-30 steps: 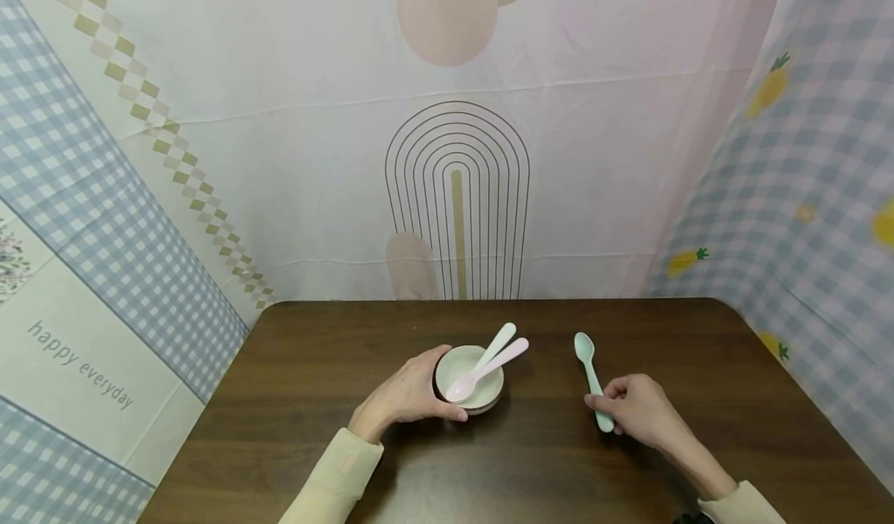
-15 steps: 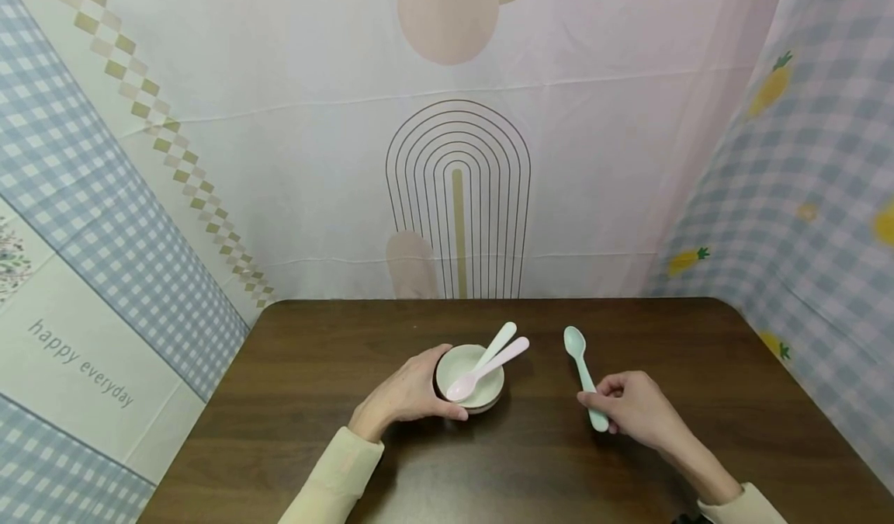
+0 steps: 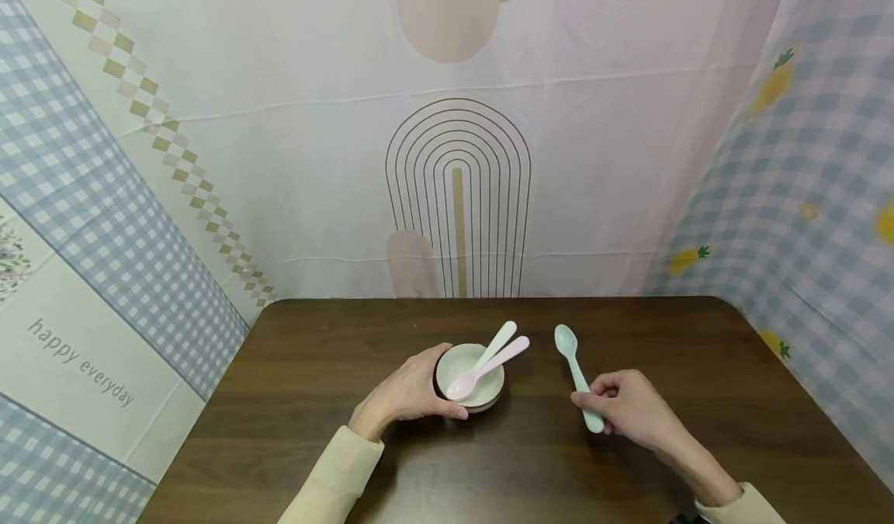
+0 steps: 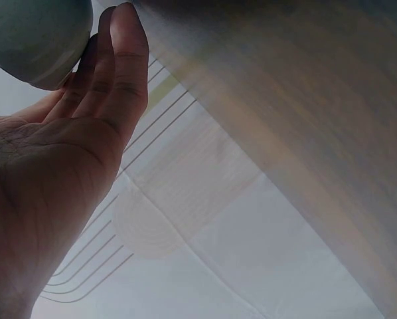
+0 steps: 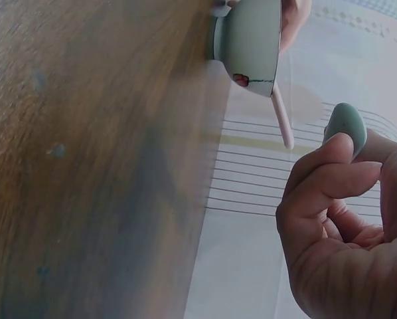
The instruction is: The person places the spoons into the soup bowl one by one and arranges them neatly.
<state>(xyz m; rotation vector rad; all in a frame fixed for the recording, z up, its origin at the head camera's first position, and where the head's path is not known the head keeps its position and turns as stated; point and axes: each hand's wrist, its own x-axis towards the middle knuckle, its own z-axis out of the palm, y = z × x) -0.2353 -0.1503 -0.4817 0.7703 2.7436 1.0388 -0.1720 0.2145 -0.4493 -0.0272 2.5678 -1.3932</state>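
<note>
My left hand (image 3: 412, 390) grips the left side of a small pale bowl (image 3: 452, 363), thumb in front and fingers behind. Inside lean a pink spoon (image 3: 500, 359) and a white spoon (image 3: 497, 342), both handles sticking out past the rim toward the back right. The white spoon's bowl end is hidden under the pink one. To the right, my right hand (image 3: 632, 407) pinches a mint green spoon (image 3: 576, 369) near its handle end, its bowl end pointing to the back left. The right wrist view shows that handle end (image 5: 346, 124) between thumb and finger, raised off the table.
All of this is at a dark brown wooden table (image 3: 314, 338). A patterned white cloth (image 3: 314, 198) hangs behind its back edge. Blue checked cloth (image 3: 803, 275) hangs on the right, and more checked cloth (image 3: 140, 213) on the left.
My right hand has shifted slightly left, carrying the mint green spoon closer to the bowl; the spoon now slants more to the left. My left hand and the bowl stay in place.
</note>
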